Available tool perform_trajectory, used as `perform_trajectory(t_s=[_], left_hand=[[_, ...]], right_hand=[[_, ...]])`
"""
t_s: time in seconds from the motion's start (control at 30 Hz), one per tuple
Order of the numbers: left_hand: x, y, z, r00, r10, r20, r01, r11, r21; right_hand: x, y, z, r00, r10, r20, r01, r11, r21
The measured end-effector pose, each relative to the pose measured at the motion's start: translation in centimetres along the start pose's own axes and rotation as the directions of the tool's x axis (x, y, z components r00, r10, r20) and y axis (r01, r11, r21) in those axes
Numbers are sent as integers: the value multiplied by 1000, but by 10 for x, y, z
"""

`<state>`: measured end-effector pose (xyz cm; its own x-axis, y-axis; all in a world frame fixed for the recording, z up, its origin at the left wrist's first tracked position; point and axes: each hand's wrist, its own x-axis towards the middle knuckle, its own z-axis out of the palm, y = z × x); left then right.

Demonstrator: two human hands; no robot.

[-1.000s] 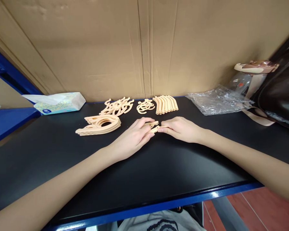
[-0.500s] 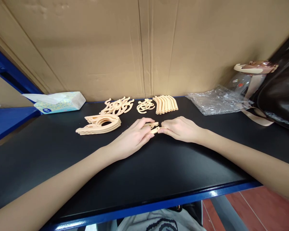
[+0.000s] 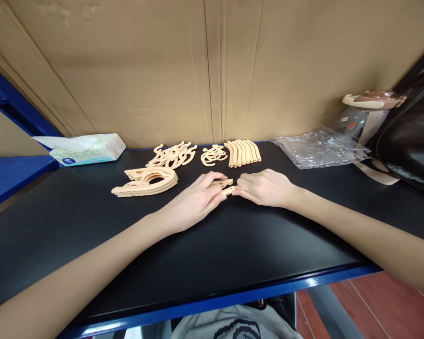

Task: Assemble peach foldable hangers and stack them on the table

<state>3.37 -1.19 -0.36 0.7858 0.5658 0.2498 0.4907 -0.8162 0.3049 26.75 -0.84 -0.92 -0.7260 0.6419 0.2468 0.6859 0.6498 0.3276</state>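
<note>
In front of me, just above the black table, my left hand (image 3: 198, 200) is closed around cream plastic hanger arms (image 3: 229, 190), whose ends stick out past my fingers to the right. My right hand (image 3: 268, 187) pinches a thin cream piece at those ends; my fingers cover most of it, so its kind is hidden. Left of my left hand lies a stack of folded hangers (image 3: 144, 183). Beyond my hands are a loose heap of curved hanger parts (image 3: 173, 155), a small pile of hooks (image 3: 214, 154) and a row of hanger arms (image 3: 243, 153).
A tissue pack (image 3: 88, 149) lies at the back left. Clear plastic wrap (image 3: 314, 148) and a strapped water bottle (image 3: 367, 113) are at the back right, beside a black bag (image 3: 413, 122). Cardboard (image 3: 144, 70) stands behind the table (image 3: 233, 254).
Both hands stay almost in place, still joined at the hanger arms. My right hand has shifted very slightly; the piles on the table look the same.
</note>
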Motion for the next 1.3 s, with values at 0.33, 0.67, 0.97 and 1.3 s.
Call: perform_trajectory(t_s=[0.33, 0.67, 0.97, 1.3], left_hand=[[0, 3, -1, 1000, -18, 0, 18, 999, -31], [0, 2, 0, 1000, -12, 0, 12, 1000, -17], [0, 1, -2, 999, -13, 33, 14, 999, -42], [1, 3, -4, 1000, 4, 29, -3, 999, -37]], right_hand=[[-1, -2, 1, 1000, 11, -14, -10, 999, 49], [-1, -4, 0, 1000, 13, 7, -13, 1000, 22], [-1, -4, 0, 1000, -6, -22, 6, 1000, 14], [-1, -4, 0, 995, -48, -85, 50, 999, 18]])
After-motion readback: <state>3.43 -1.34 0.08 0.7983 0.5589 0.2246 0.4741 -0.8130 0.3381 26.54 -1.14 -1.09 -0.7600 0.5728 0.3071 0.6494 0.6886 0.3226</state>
